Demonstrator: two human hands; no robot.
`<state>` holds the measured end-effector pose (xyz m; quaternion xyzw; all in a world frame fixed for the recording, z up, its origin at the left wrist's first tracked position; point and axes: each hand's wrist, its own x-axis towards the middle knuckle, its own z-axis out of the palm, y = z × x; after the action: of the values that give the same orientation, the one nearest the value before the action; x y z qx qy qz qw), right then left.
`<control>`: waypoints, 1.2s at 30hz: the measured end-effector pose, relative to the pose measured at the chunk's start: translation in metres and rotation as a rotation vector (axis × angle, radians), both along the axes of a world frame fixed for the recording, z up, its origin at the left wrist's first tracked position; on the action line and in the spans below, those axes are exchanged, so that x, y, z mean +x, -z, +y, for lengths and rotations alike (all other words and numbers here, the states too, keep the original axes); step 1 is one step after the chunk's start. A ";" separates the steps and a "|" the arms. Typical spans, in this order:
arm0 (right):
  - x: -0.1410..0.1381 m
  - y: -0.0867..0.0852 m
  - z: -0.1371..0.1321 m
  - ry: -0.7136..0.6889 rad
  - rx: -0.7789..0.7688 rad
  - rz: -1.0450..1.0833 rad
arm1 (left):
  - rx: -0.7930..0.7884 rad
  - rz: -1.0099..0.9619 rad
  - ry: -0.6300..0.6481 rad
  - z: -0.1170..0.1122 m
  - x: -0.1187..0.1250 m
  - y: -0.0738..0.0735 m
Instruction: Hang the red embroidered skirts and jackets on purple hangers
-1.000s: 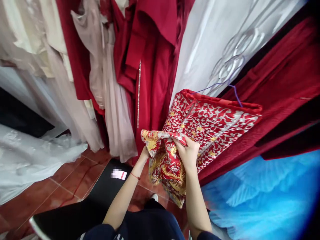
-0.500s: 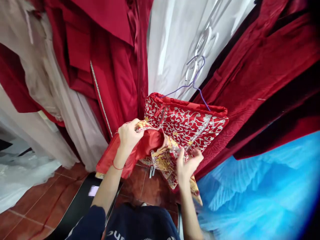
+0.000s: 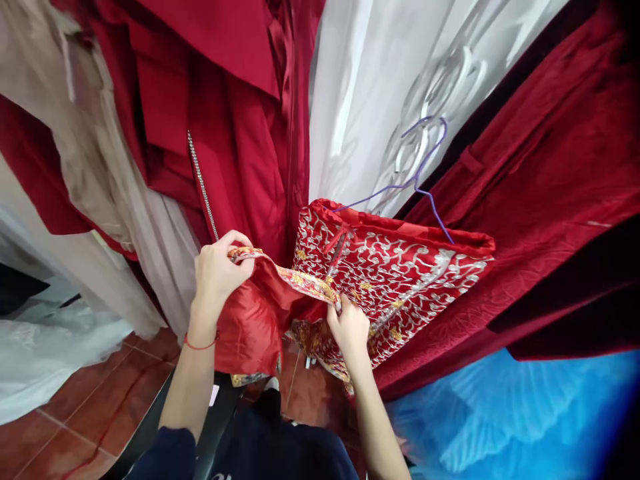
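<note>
A red embroidered garment [image 3: 395, 267] with silver and gold scrollwork hangs on a purple wire hanger [image 3: 420, 180] in front of me. Below it I hold a second red piece with a gold-embroidered band [image 3: 295, 280] and plain red lining [image 3: 250, 327]. My left hand [image 3: 217, 270] is closed on the left end of the band. My right hand [image 3: 347, 327] pinches the band's right end against the hanging garment. The band is stretched between both hands.
Dark red dresses [image 3: 225, 120], beige gowns [image 3: 95, 153] and a white garment cover [image 3: 370, 100] hang close around. A blue tulle skirt [image 3: 505, 420] fills the lower right. White fabric [image 3: 40, 360] lies on red floor tiles [image 3: 90, 420]. A black stool [image 3: 215, 413] stands below my arms.
My hands have moved apart, drawing the gold band out flat between them and showing the red lining. My left hand shifted left; the right now pinches the band instead of being open.
</note>
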<state>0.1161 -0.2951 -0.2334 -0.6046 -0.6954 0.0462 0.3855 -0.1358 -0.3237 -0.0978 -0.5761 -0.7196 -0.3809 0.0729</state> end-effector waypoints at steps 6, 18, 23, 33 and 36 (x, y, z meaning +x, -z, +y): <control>-0.058 -0.074 0.069 -0.506 -0.108 0.296 | -0.180 0.169 0.001 0.022 -0.018 -0.001; -0.108 -0.171 0.153 -0.768 0.042 -0.029 | -0.156 0.142 0.029 0.119 -0.044 -0.016; -0.090 -0.163 0.175 -0.313 0.385 -0.291 | -0.186 0.251 0.000 0.162 -0.045 -0.028; -0.047 -0.190 0.118 -0.583 0.046 -0.481 | -0.211 0.351 -0.042 0.226 -0.026 -0.039; -0.040 -0.202 0.105 -0.738 -0.023 -0.500 | -0.228 0.365 -0.039 0.234 -0.013 -0.044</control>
<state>0.0765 -0.1903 -0.0312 -0.3129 -0.9359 0.0407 0.1565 -0.1490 -0.0898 -0.0540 -0.6259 -0.7440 -0.1846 0.1439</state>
